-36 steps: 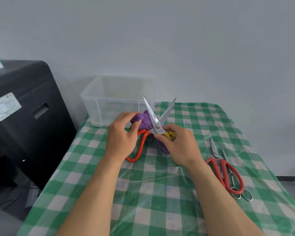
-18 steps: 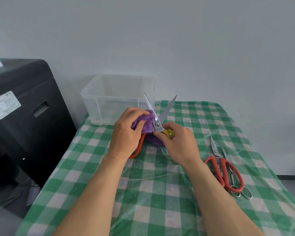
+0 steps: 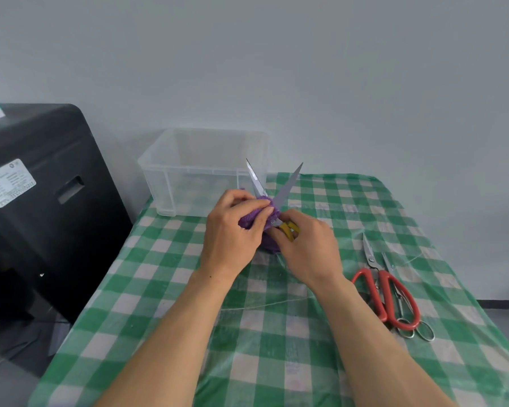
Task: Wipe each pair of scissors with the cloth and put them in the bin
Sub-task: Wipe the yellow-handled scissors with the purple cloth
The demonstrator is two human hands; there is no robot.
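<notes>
My left hand (image 3: pixel 232 233) has its fingers (image 3: pixel 247 205) curled round the purple cloth (image 3: pixel 252 218), bunched at the base of the yellow-handled scissors (image 3: pixel 288 186), whose blades are spread and point away from me. My right hand (image 3: pixel 309 248) pinches their handle above mid-worktop (image 3: pixel 276 333). The clear bin (image 3: pixel 171 183) stands far left. Red scissors (image 3: pixel 385 295) and a silver pair (image 3: pixel 406 318) lie to the right.
</notes>
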